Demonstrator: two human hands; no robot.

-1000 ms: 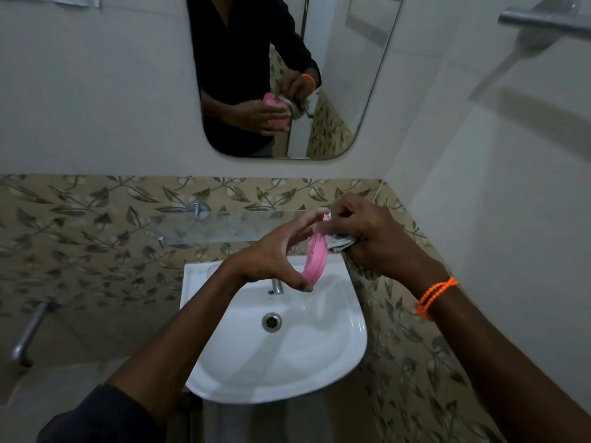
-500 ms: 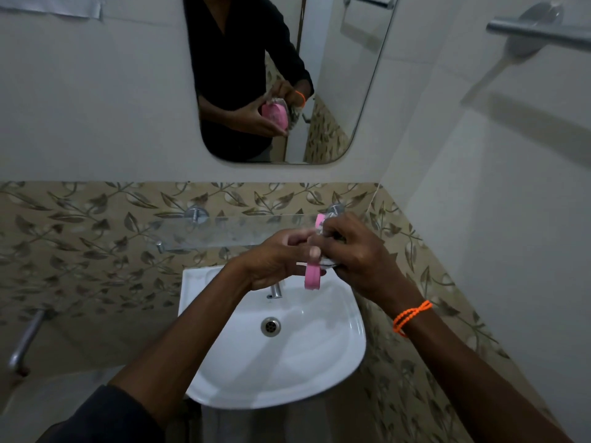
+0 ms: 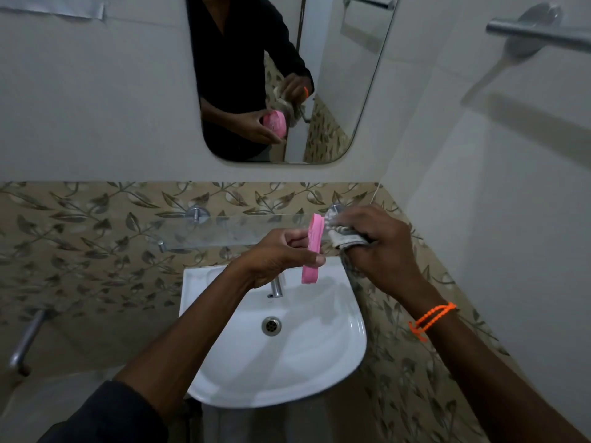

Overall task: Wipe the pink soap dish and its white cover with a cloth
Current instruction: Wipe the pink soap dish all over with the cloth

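Pink soap dish stands on edge above the back rim of the white basin, just over the tap, with its thin side turned to the camera and its broad faces looking left and right. The left hand holds it there; the right hand presses a bunched grey cloth against the face on the right, near the top. The mirror above the basin shows the dish's other face, pink and clear of the cloth.

To wipe this face well, I judge the cloth should travel the whole length of the dish, top to bottom, with firm pressure. The left hand must brace from the opposite side so that the dish does not twist or slip into the basin below. Turning the dish afterwards would bring the unwiped face and the rim under the cloth.

Fingers of the left hand are curled closed around the dish at about its middle, one lying across the near edge, the rest hidden behind it. Fingers of the right hand are closed in a fist-like bunch on the cloth, which pokes out towards the dish; whether skin touches the plastic cannot be told. The white cover is not visible anywhere around the basin or on the glass shelf behind it.
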